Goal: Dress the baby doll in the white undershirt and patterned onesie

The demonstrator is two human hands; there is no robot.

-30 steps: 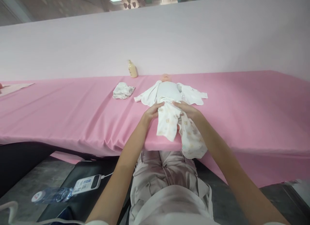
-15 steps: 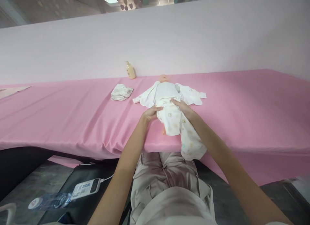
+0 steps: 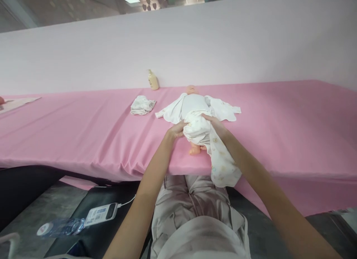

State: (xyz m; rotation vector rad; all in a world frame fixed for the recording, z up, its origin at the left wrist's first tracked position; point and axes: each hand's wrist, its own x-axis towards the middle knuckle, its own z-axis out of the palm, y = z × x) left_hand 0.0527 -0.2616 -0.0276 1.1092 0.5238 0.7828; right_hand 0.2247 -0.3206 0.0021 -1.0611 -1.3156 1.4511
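A baby doll [image 3: 194, 103] lies on its back on the pink table [image 3: 83, 129], its head away from me. An open white top [image 3: 223, 109] is spread under it. White printed baby trousers [image 3: 208, 140] are bunched around the doll's hips, and one bare foot [image 3: 194, 150] pokes out. My left hand [image 3: 176, 130] is closed on the trousers' waistband on the left side. My right hand [image 3: 216, 124] grips the waistband on the right. One empty trouser leg [image 3: 223, 166] hangs over the table's front edge.
A folded white cloth [image 3: 142, 105] lies left of the doll. A cream pump bottle [image 3: 152, 80] stands at the back by the wall. Below on a dark seat lie a white device with cable [image 3: 100, 213] and a water bottle [image 3: 60, 226].
Both hands have pulled the trousers up toward the doll's waist. The left trouser leg has bunched up and a bare foot now shows.
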